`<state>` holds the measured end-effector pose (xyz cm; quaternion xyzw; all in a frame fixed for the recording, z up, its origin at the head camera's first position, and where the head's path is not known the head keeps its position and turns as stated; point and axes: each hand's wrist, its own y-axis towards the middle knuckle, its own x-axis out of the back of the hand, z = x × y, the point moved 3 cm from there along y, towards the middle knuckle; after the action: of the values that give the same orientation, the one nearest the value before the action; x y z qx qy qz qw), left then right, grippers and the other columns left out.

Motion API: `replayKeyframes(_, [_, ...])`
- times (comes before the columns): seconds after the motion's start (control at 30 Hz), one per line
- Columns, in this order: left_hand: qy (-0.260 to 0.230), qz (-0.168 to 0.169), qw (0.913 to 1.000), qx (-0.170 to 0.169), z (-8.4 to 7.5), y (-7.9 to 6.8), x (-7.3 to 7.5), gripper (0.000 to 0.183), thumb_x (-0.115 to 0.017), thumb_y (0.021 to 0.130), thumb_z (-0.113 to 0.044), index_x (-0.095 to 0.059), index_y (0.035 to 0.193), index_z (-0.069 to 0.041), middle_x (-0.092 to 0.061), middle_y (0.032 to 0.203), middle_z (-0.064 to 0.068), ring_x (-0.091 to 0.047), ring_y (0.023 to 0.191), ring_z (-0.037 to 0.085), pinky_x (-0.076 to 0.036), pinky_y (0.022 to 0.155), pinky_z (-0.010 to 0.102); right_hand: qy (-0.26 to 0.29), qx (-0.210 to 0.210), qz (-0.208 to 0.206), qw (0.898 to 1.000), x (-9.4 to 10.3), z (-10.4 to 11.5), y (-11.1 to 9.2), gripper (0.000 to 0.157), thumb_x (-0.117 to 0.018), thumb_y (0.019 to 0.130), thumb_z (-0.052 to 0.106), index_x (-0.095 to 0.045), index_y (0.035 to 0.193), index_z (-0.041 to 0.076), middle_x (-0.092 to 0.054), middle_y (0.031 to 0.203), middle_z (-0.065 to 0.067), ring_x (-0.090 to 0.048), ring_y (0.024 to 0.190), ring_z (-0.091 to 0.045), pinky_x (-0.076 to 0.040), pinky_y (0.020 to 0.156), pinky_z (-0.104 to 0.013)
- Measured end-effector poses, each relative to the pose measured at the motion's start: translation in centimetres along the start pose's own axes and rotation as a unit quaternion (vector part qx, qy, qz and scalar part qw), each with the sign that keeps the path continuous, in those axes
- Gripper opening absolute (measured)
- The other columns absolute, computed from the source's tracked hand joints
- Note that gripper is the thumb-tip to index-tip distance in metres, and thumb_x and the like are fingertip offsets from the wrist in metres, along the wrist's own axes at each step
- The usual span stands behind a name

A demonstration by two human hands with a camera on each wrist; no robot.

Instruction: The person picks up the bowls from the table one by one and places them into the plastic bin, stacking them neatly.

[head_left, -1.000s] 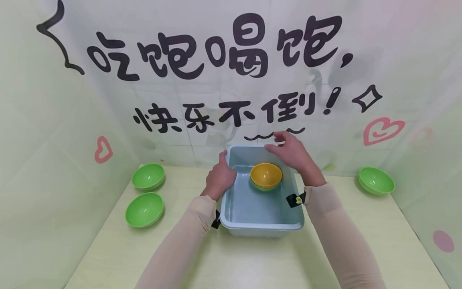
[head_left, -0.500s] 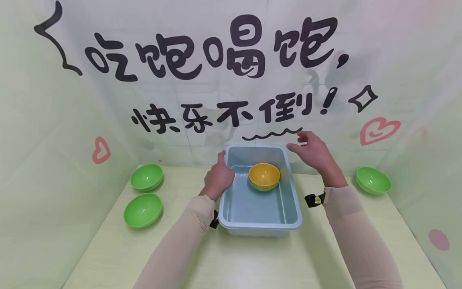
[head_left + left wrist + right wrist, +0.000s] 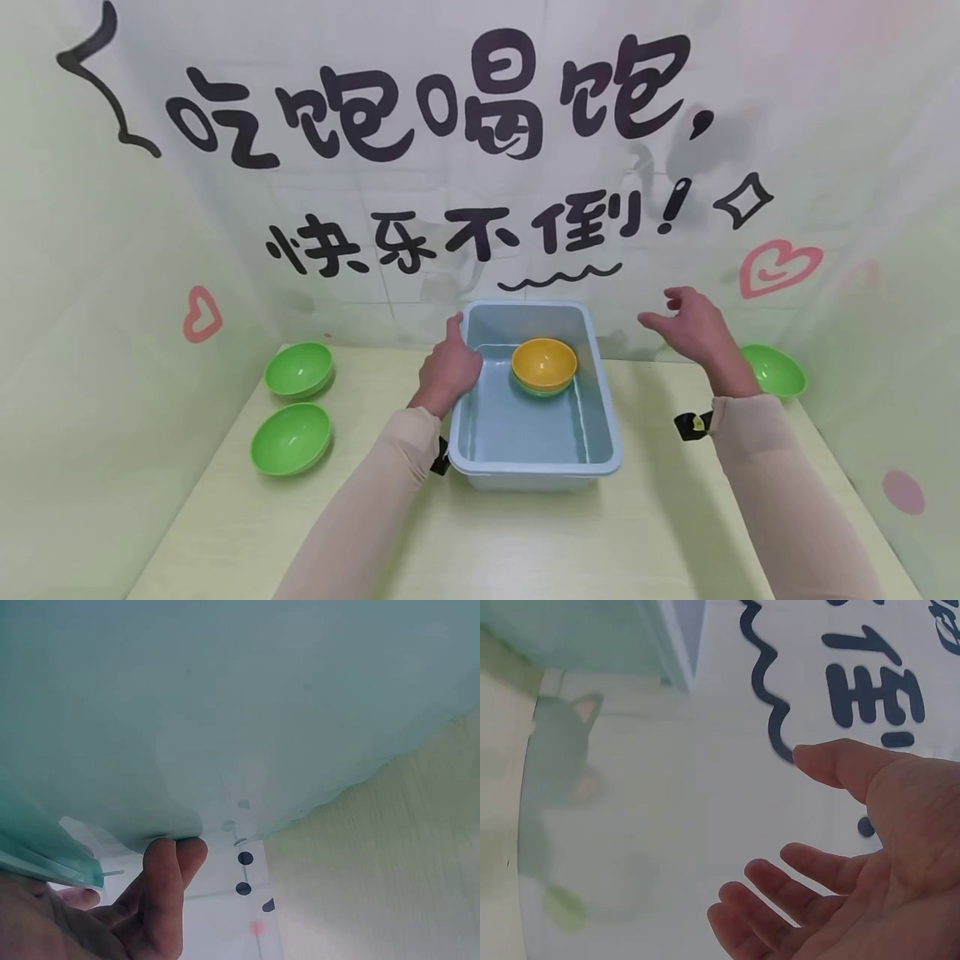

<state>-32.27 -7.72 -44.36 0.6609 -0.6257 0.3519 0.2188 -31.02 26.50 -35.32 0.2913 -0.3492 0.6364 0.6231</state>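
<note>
A light blue plastic basin (image 3: 534,469) stands on the table near the back wall. Inside it a yellow bowl (image 3: 544,360) sits stacked on a green bowl (image 3: 545,391). My left hand (image 3: 450,367) grips the basin's left rim; in the left wrist view its fingers (image 3: 166,892) reach under the rim against the outer wall. My right hand (image 3: 697,327) is in the air to the right of the basin, with nothing in it. The right wrist view shows its thumb and fingers (image 3: 810,892) spread apart. Beyond that hand, partly covered by the forearm, is another green bowl (image 3: 780,373).
Two green bowls, a farther one (image 3: 298,369) and a nearer one (image 3: 291,439), lie on the left of the pale wooden table (image 3: 525,550). A white printed curtain (image 3: 360,192) with black lettering closes off the back, and similar sheets stand at both sides.
My right hand has moved from over the basin's back right corner out to the right, close to the right-hand green bowl. My left hand keeps its hold on the rim.
</note>
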Motion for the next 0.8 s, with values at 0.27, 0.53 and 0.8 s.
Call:
replayKeyframes(0.27, [-0.001,-0.005,1.0000,-0.001,0.2,0.0,-0.2,0.079,-0.048,0.090,-0.018,-0.015,0.162,-0.026,-0.069,0.114,0.014,-0.064,0.076,0.030,-0.045,0.059,0.037,-0.043,-0.024,0.003,0.999,1.6,-3.7,-0.3,0.086,-0.058,0.098,0.042,-0.026,0.152,-0.017,-0.038,0.149,-0.041,-0.042,0.133,-0.054,-0.039,0.111,-0.063])
replayKeyframes(0.53, [0.002,0.003,1.0000,-0.008,0.1,0.3,-0.4,0.079,-0.048,0.090,-0.019,-0.015,0.162,-0.026,-0.069,0.110,0.013,-0.064,0.075,0.030,-0.046,0.058,0.036,-0.075,-0.047,-0.021,0.996,2.3,-6.4,-0.8,0.088,-0.059,0.097,0.043,-0.029,0.147,-0.023,-0.035,0.145,-0.046,-0.038,0.131,-0.060,-0.041,0.106,-0.065])
replayKeyframes(0.8, [0.002,0.005,0.9999,-0.012,0.1,0.6,0.2,0.078,-0.048,0.091,-0.020,-0.015,0.162,-0.025,-0.068,0.111,0.013,-0.065,0.077,0.030,-0.048,0.060,0.037,-0.095,-0.098,-0.048,0.990,2.1,-8.9,-0.6,0.088,-0.056,0.096,0.048,-0.033,0.145,-0.021,-0.029,0.138,-0.050,-0.033,0.120,-0.065,-0.036,0.103,-0.070])
